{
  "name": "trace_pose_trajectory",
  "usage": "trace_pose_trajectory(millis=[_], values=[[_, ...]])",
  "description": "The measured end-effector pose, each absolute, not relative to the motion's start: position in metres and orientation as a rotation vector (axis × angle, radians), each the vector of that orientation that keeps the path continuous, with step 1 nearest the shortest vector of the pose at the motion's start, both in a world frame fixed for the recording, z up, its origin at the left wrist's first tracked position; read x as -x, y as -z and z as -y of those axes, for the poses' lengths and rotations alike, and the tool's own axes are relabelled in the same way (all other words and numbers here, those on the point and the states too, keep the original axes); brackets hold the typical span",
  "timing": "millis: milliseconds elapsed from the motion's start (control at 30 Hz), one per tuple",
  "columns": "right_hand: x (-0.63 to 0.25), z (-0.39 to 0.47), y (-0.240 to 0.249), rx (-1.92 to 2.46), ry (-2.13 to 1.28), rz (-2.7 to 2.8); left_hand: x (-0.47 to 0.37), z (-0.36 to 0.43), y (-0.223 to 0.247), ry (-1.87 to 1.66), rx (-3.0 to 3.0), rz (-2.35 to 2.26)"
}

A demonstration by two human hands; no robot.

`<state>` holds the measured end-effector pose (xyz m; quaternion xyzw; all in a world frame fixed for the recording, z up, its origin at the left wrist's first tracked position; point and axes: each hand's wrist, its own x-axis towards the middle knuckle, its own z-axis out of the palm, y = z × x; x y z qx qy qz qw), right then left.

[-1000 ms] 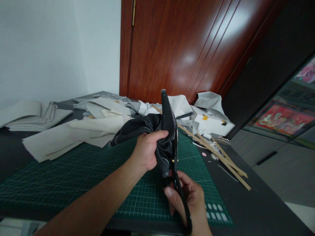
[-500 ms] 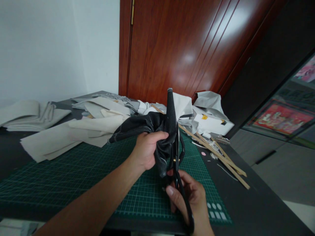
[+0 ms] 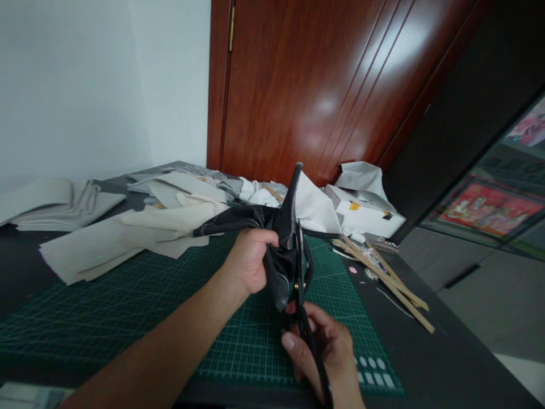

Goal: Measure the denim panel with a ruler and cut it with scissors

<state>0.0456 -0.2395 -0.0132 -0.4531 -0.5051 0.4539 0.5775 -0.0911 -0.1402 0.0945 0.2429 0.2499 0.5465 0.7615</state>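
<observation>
Left fingers (image 3: 269,236) pinch black fabric (image 3: 284,255) while right fingers (image 3: 298,347) grip scissors (image 3: 300,291), their long axis pointing forward.

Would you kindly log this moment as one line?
left hand: grips black fabric | right hand: holds black scissors, blades at fabric | below: green cutting mat

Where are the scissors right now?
In the head view, the scissors are just right of centre, held in the right hand beside the black cloth, over the green mat.
</observation>
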Motion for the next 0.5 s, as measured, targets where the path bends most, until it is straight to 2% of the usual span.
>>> trace_pose_trajectory(millis=[333, 500], values=[[-0.042, 0.241, 0.014, 1.030, -1.083, 1.197, 0.096, 0.147, -0.105, -1.259, -0.447, -0.414], [-0.041, 0.242, 0.013, 0.991, -1.112, 1.176, 0.088, 0.146, -0.102, -1.458, -0.535, -0.485]])
